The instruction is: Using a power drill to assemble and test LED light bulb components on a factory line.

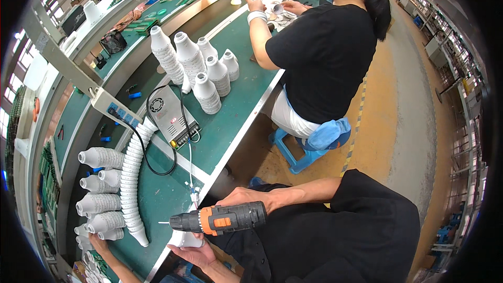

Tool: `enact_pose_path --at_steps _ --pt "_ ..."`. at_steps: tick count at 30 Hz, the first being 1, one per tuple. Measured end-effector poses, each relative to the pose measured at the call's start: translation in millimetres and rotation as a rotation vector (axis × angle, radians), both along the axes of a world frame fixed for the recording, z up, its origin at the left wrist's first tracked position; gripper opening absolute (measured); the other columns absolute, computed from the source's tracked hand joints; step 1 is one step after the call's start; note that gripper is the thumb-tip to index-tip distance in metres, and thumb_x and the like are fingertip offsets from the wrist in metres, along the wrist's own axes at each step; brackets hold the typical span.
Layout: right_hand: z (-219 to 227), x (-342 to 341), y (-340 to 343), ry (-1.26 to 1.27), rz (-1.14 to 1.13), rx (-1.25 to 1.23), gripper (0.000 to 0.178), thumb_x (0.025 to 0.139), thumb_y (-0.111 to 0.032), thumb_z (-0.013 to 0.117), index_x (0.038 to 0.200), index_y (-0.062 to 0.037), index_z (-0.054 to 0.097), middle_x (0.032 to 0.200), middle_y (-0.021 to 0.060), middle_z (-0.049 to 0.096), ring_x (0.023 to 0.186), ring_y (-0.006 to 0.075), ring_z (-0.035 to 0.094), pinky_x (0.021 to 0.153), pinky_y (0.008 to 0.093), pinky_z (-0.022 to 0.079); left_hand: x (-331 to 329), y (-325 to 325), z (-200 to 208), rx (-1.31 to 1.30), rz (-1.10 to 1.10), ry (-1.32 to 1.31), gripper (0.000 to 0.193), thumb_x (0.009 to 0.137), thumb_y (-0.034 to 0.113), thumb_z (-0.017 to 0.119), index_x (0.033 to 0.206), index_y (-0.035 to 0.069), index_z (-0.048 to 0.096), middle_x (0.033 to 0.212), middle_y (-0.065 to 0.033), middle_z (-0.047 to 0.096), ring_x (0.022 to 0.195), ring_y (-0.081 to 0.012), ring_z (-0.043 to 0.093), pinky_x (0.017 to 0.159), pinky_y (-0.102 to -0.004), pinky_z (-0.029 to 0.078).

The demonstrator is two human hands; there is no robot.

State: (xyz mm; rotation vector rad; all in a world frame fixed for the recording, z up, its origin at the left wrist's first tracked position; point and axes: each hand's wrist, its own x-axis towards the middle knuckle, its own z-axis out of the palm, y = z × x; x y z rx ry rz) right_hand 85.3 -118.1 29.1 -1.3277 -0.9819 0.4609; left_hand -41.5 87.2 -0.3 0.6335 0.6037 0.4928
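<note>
My right hand grips a black and orange cordless drill, and most of its handle is hidden under the body. A thin bit points left from the chuck. Just below the chuck, my left hand holds a white cone-shaped plastic housing, partly covered by the drill. Whether the bit touches it I cannot tell. A long curved row of nested white housings lies on the green bench to the left. Beyond it are shorter stacks of the same housings.
Another person's hand reaches the lower-left stacks. A metal power supply with cables sits near a power strip. Upright housing stacks stand farther along. A co-worker in black sits on a blue stool.
</note>
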Motion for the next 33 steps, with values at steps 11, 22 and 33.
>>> enact_pose_path --at_steps 11,22,33 --pt "3 -2 -2 0.009 -0.005 0.055 0.027 0.078 -0.017 0.072 0.090 0.0010 0.055 0.072 0.0169 0.060 0.064 0.0365 0.061 0.061 0.0400 0.048 1 3 -2 -0.039 -0.030 -0.048 0.073 0.097 0.065 0.048 0.136 0.004 0.049 0.098 -0.0106 0.067 0.061 -0.0140 0.056 0.048 -0.0235 0.046" --pt "5 -7 1 -0.012 0.074 -0.029 0.028 0.081 -0.020 0.069 0.090 0.0004 0.053 0.075 0.0185 0.060 0.069 0.0401 0.061 0.061 0.0412 0.047 -3 1 22 -0.075 0.056 -0.081 0.083 0.096 0.064 0.044 0.152 0.003 0.032 0.123 -0.0185 0.064 0.112 -0.0308 0.065 0.089 -0.0438 0.059" --pt "12 -13 -8 -0.632 -0.047 -0.270 0.028 0.075 -0.008 0.082 0.100 -0.0065 0.069 0.087 0.0071 0.070 0.078 0.0272 0.070 0.071 0.0338 0.055 19 24 3 -0.295 0.036 -0.216 0.073 0.097 0.063 0.051 0.131 -0.002 0.050 0.097 -0.0109 0.060 0.073 -0.0178 0.055 0.061 -0.0278 0.045"
